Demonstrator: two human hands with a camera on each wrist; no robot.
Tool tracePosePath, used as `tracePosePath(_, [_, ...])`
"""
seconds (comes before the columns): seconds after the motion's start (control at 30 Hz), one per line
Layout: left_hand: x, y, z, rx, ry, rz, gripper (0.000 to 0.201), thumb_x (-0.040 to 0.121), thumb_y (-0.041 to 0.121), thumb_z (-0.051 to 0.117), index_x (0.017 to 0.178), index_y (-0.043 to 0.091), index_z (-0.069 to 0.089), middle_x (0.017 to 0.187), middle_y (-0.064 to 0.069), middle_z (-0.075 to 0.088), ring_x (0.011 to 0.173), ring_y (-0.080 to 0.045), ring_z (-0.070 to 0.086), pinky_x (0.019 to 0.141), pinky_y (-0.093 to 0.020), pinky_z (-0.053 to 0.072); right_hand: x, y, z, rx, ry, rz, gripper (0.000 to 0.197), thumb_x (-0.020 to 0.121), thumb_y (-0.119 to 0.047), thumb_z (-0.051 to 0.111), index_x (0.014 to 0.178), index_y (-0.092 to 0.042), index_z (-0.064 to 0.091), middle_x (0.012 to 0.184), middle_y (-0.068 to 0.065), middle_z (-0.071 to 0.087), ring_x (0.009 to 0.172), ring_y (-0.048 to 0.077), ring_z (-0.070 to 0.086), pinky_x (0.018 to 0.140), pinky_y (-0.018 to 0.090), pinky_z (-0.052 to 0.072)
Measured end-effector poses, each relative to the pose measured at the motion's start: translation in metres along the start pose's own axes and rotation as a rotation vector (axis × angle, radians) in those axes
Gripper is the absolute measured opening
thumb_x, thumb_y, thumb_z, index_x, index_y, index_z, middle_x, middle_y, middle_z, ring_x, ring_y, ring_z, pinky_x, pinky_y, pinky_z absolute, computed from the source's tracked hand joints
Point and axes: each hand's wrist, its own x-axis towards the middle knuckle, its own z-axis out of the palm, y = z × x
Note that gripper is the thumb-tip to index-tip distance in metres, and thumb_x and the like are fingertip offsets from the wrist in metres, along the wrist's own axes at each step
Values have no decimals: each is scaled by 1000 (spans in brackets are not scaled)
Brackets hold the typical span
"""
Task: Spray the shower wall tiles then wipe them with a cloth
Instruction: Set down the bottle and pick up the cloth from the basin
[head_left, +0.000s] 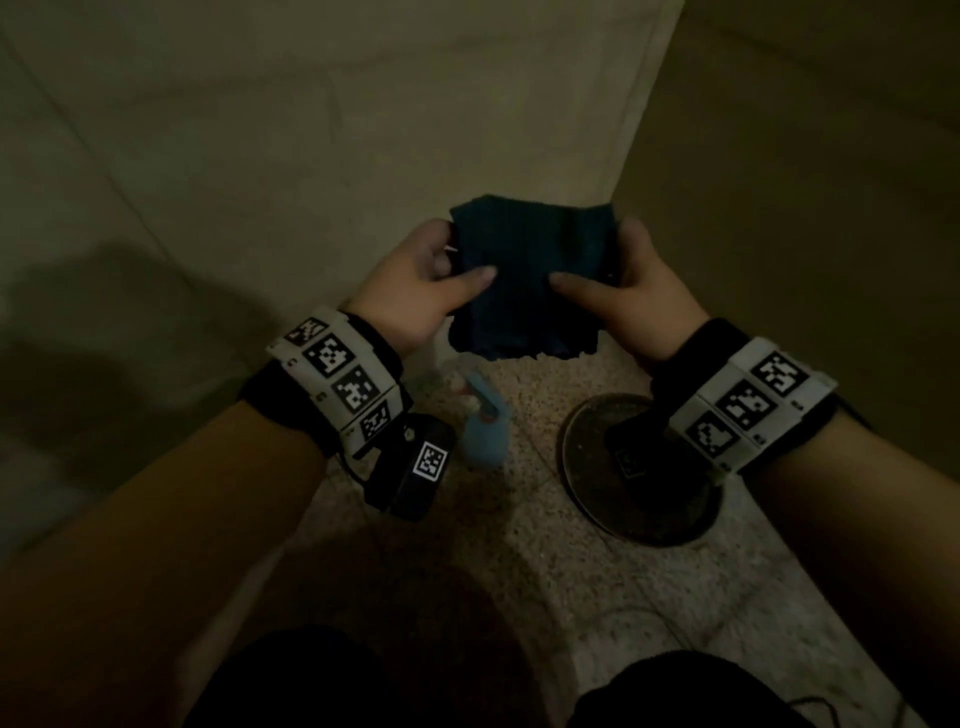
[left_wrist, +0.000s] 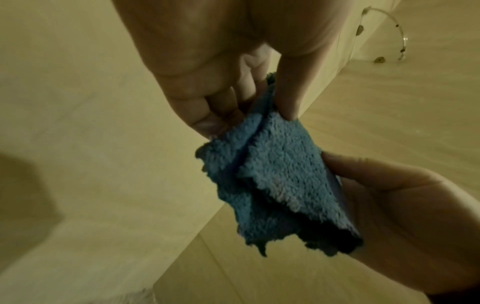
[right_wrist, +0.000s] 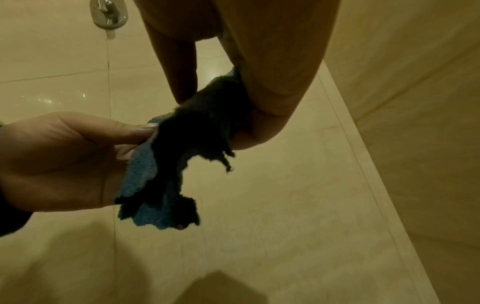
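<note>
Both my hands, left (head_left: 423, 291) and right (head_left: 618, 288), pinch the soft, floppy blue terry cloth (head_left: 524, 280) by its side edges, above the pale blue spray bottle (head_left: 483, 426) on the floor.

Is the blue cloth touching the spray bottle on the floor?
Apart. The head view shows the cloth held up by both hands, with speckled floor visible between its lower edge and the spray bottle below.
</note>
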Motion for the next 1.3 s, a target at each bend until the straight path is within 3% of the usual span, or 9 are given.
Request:
tracePosePath(0.23, [11,47,-9,27,-13,22,42,92,-4,47,133,-4,37,123,-12,54,109,-18,53,83,-15,51,13,-46,-6,-54,20,5,48,85,-8,64,125,-8,38,119,3,53,114,19,54,101,43,46])
tracePosePath(0.3, [12,60,-9,31,-8,14,43,92,-5,47,133,-5,36,128,-19,53,108,-18,53,82,-14,51,15,-59,-9,-43,21,13,44,85,-7,63,121,-12,39,116,0,53,112,18,54,101,41,46])
tracePosePath(0.4, [11,90,-11,16,-12,0,43,92,-6,46,133,-5,36,124,-12,52,95,-11,56,80,-11,50,16,-88,-12,-47,21,11,40,85,-7,63,115,-18,38,110,-6,53,109,14,53,100,37,46])
tracePosePath(0.63, [-1,179,-19,14,13,-31,41,92,-2,49,131,0,40,120,-12,57,101,-18,59,92,-28,51,14,-175,-23,-42,11,10,43,86,-6,62,121,-13,39,99,-14,52,97,6,53,85,19,48])
tracePosePath(0.8, [-19,247,-25,86,26,-39,39,88,18,59,124,14,46,121,-10,60,113,-22,58,98,-36,48,8,-240,-30,-101,-13,3,49,85,-11,64,127,-10,38,110,-3,52,106,14,53,94,33,47])
tracePosePath(0.87, [-28,276,-29,107,43,-29,40,89,14,58,127,12,45,118,-7,60,114,-23,58,100,-38,47,5,-268,-33,-110,-29,-5,48,85,-11,64,126,-10,39,110,-2,52,105,15,53,95,35,47])
tracePosePath(1.13, [-55,390,-54,132,110,46,42,92,2,51,132,4,41,117,-4,57,107,-17,57,96,-27,48,-3,-386,-29,-138,-81,-117,47,85,-11,64,125,-6,38,110,3,53,103,17,54,92,36,49])
tracePosePath(1.23, [-68,437,-67,125,166,78,42,91,1,51,132,3,41,116,-6,58,98,-11,59,90,-20,49,-6,-436,-25,-126,-118,-164,46,86,-9,63,124,-6,38,98,-5,53,99,16,54,86,31,49])
tracePosePath(1.3, [-77,467,-78,125,196,96,41,91,0,51,131,2,41,116,-7,58,102,-16,58,90,-22,49,-6,-469,-20,-120,-139,-201,46,86,-9,63,124,-5,39,93,-11,51,96,14,53,82,28,47])
